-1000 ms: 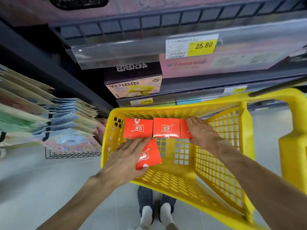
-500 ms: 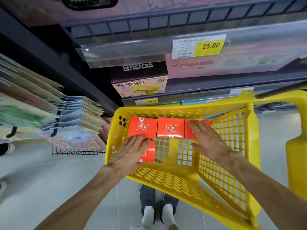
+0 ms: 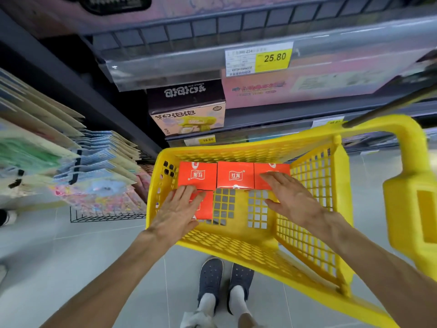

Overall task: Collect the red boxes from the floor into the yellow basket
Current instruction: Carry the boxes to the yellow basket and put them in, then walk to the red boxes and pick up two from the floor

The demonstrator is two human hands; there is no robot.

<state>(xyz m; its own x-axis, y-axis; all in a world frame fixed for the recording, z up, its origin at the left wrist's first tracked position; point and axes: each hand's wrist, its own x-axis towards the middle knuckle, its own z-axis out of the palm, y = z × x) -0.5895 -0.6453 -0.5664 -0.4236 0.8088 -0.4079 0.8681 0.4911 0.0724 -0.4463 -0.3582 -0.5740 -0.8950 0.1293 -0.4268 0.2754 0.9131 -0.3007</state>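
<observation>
1. the yellow basket point(image 3: 238, 252) stood on the pale tiled floor point(image 3: 71, 256) before the store shelves point(image 3: 236, 29), with the person's dark shoes point(image 3: 224, 278) just beneath its near rim.
2. three red boxes point(image 3: 234, 174) lay flat in a row against the far wall of the basket, touching side to side.
3. a fourth red box point(image 3: 205, 204) lay on the basket bottom just in front of the leftmost box of that row.
4. the left hand point(image 3: 176, 213) rested flat on the fourth box, its fingers point(image 3: 186, 194) spread and extended, gripping nothing, tips reaching the edge of the far row.
5. the right hand point(image 3: 292, 202) lay palm down with fingers point(image 3: 272, 177) straight and apart, covering part of the rightmost box, clasping nothing.
</observation>
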